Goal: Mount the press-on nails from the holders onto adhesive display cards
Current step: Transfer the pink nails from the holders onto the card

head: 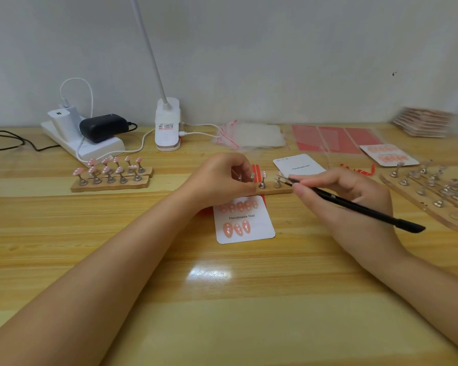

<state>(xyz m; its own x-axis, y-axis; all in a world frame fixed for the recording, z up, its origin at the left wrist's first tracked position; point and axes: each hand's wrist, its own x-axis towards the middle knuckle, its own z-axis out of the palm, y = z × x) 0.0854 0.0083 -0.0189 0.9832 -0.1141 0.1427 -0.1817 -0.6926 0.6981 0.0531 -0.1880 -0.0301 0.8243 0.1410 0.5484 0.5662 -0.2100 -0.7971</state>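
The pale, glossy wooden desk (222, 299) carries everything, and the step in hand looks like lifting one more press-on nail off its stand. Just beyond both hands lies a short wooden holder strip with small metal stands (275, 191); the left hand (220, 180) rests on its left end with fingers curled, pinching something small and metallic, probably one of the stands, though what exactly is too small to tell. Nearer the person than that hand lies the white rounded display card printed "Handmade Nail" (245, 220), with four pink nails in its upper row and three in the lower, so the card looks partly filled. The right hand (347, 191) grips slim black tweezers (354, 206), their tips touching or just beside the stand at the strip's right end. A pink, white-dotted press-on nail (264, 175) stands on a stand between the two hands. To do this well, I would keep the left hand steadying the strip so it cannot slide, take the nail by its edge with the tweezer tips rather than across its decorated face, lift straight up off the stand, then set it beside the three in the lower row and press lightly. Well to the left of the left hand, a loaded wooden holder with ten pink nails (111, 175) waits.
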